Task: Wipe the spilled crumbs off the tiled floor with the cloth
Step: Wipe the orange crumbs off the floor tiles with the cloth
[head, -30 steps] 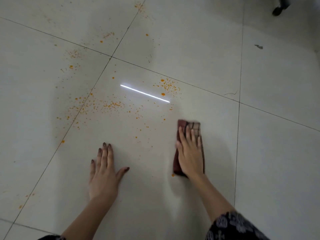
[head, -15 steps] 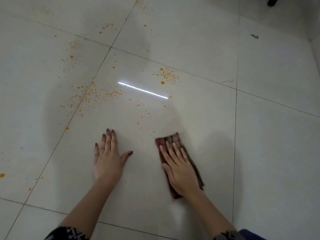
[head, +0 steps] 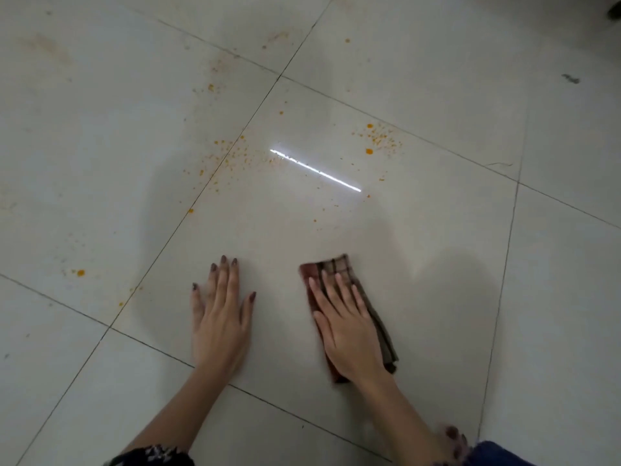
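Orange crumbs (head: 378, 137), cloth (head: 336, 265) on tiled floor (head: 437, 79)

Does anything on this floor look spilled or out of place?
Yes. Orange crumbs lie scattered across the floor beyond the cloth, unwiped. A small dark smudge also marks a tile at far right.

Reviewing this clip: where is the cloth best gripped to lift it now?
Pinch the cloth at its far short end, coming from above and ahead. It lies flat on the floor, folded into a strip, and the right hand presses flat over its middle; only that end and the right long edge show.
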